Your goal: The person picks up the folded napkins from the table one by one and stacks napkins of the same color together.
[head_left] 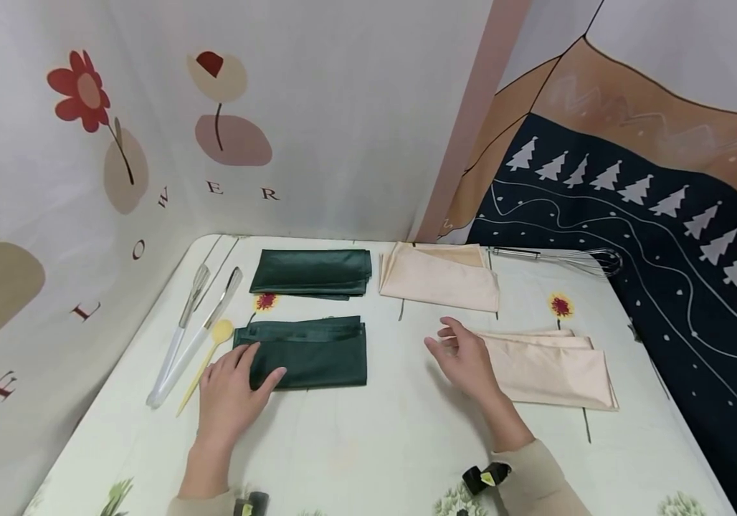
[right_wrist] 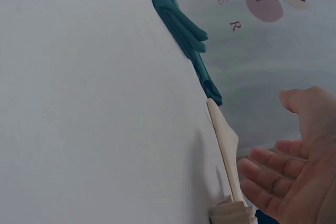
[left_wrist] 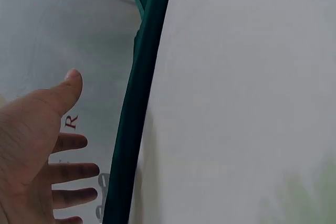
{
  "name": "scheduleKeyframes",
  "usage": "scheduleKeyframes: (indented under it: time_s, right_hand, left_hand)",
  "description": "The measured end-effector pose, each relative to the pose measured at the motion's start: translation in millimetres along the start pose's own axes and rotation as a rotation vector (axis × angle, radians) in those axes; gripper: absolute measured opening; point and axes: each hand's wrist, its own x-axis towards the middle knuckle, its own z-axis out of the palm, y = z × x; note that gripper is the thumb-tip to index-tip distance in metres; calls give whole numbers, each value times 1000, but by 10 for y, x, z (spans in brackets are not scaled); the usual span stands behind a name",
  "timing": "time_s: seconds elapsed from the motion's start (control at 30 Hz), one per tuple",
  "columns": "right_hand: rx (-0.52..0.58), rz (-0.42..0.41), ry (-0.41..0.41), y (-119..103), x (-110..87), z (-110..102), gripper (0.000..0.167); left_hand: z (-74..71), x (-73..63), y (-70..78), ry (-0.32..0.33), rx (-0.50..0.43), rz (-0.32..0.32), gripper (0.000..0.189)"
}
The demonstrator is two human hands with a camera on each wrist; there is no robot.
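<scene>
In the head view my left hand (head_left: 229, 390) is over the left end of the nearer dark green folded cloth (head_left: 320, 362), fingers loosely bent and thumb spread. Whether the fingertips touch the cloth I cannot tell; nothing is pinched. My right hand (head_left: 469, 362) hovers at the left end of the nearer peach folded cloth (head_left: 555, 373), fingers relaxed and holding nothing. Behind these lie a second green cloth (head_left: 310, 272) and a second peach cloth (head_left: 439, 278), both folded flat. The left wrist view has the left palm (left_wrist: 23, 150) beside the green cloth's edge (left_wrist: 137, 98).
Metal tongs (head_left: 178, 337) with pale handles lie spread on the table's left side, next to a yellow spoon (head_left: 210, 358). A wire whisk (head_left: 562, 259) is at the back right. Printed curtains (head_left: 343, 129) stand behind the white flowered tablecloth (head_left: 381, 444).
</scene>
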Motion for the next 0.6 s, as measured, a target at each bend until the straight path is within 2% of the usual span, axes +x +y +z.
scheduleKeyframes:
  time_s: [0.13,0.27,0.43,0.6]
  right_hand:
    - [9,-3,-47,-45,58,99,54]
    - [46,0,-68,-94,113,194,53]
    - [69,45,-101,-143,163,294,49]
    - [61,79,-142,-183,192,378,49]
  left_hand:
    - [-10,-1,-80,-2,-21,-29,75]
    - [15,13,-163,5,-98,-66,74]
    - [30,26,-227,-51,-183,-131,77]
    - [42,20,-271,-69,-194,-158,74]
